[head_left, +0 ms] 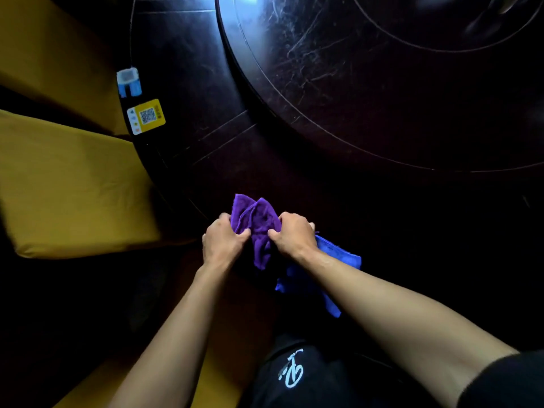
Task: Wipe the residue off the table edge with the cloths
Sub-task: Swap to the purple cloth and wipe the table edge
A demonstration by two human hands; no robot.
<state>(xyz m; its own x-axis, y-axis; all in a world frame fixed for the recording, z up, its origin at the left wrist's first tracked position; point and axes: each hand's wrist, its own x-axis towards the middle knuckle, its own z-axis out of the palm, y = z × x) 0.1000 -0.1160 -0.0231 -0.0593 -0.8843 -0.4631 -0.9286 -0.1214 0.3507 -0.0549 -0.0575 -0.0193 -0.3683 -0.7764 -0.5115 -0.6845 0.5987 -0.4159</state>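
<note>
Head view: both hands at the dark counter edge
Left hand: grip closed on purple cloth
Right hand: also pinches it; blue cloth beneath
Advice: bunch cloth firmly; press along rim

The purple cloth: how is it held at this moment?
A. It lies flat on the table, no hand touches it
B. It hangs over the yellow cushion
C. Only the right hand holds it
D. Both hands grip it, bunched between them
D: the left hand and the right hand both pinch the bunched purple cloth at the table edge, while the blue cloth lies under the right wrist.
</note>
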